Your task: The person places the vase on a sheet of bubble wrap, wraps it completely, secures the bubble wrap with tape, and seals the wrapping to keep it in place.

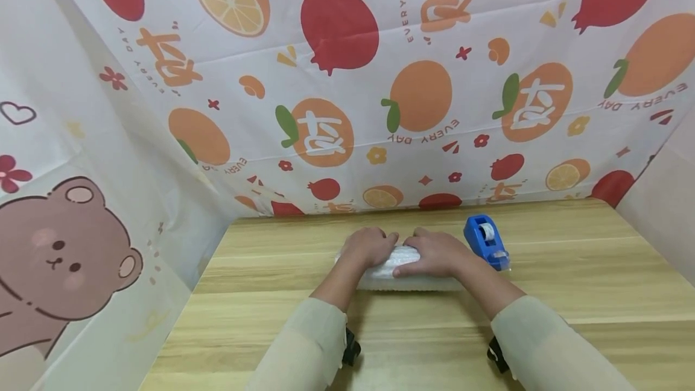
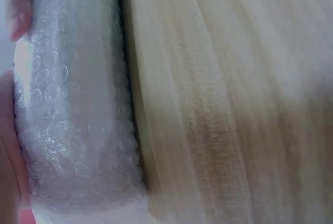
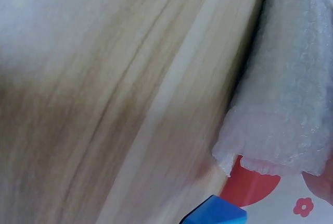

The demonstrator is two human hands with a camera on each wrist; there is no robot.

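Note:
A bundle of clear bubble wrap (image 1: 388, 267) lies crosswise on the wooden table, rolled into a long shape. My left hand (image 1: 371, 246) grips its left part from above, fingers bent over the far side. Close beside it, my right hand (image 1: 436, 253) holds the right part, with the thumb along the near face. Rows of bubbles show on the wrap (image 2: 78, 104) in the left wrist view, where a thumb and part of a hand appear at the left edge. In the right wrist view, the wrap (image 3: 286, 99) ends in a loose, ragged edge. What is inside is hidden.
A blue tape dispenser (image 1: 483, 239) with a roll of tape stands just beyond the right forearm. Behind the wooden table (image 1: 260, 294) hangs a fruit-printed cloth (image 1: 369, 107), and a bear-printed cloth (image 1: 65, 258) hangs at the left.

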